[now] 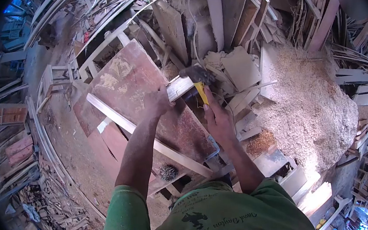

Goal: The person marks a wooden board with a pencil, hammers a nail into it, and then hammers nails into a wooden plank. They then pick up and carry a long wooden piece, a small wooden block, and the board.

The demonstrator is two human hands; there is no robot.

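My left hand [160, 101] is closed around the near end of a short pale wooden block [180, 87], which sticks out past the edge of a worn reddish board [177, 131]. In my right hand [220, 122] is the yellow handle of a hammer [201, 93]. Its dark head overlaps the far end of the block in this view. A long pale wooden strip [146, 139] lies diagonally across the board, under my left forearm. Close to my body, a round holder bristling with nails [168, 172] sits beside the strip.
To the right rises a large heap of wood shavings [303, 106]. Upright planks [202, 17] stand beyond the board, with a thin cable hanging among them. Scrap wood [57, 197] litters the floor at left, near a small wooden frame [58, 78].
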